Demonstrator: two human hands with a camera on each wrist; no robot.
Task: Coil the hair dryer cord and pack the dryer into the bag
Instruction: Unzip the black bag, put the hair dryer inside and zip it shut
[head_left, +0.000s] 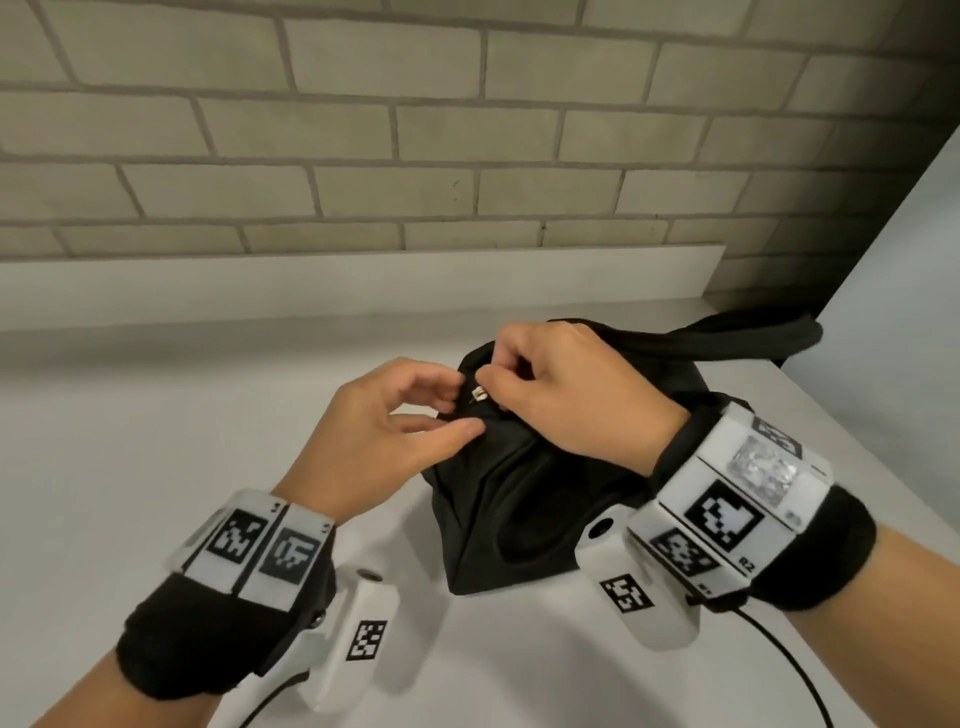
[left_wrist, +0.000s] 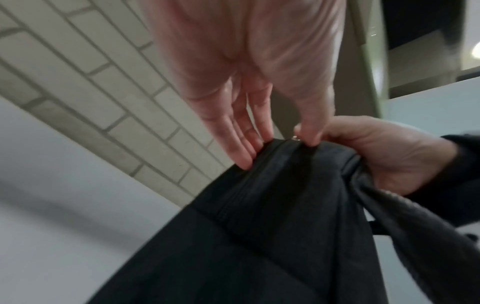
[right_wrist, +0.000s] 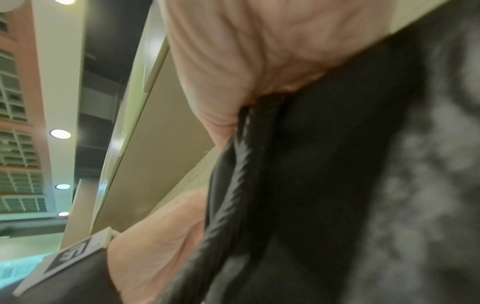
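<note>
Black bag (head_left: 524, 499) sits on the white counter (head_left: 156, 415). Right hand (head_left: 566, 395) pinches the zipper pull (head_left: 477, 393) — left hand (head_left: 384, 431) pinches the fabric beside it

"R2" on right wrist band (head_left: 748, 565) (others blurred)

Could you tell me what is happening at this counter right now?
A person is working at the zipper of a black bag that sits on a white counter. The right hand pinches the small metal zipper pull at the top of the bag, while the left hand pinches the fabric beside it. No hair dryer or cord is visible, so whether it is inside cannot be told.
</note>
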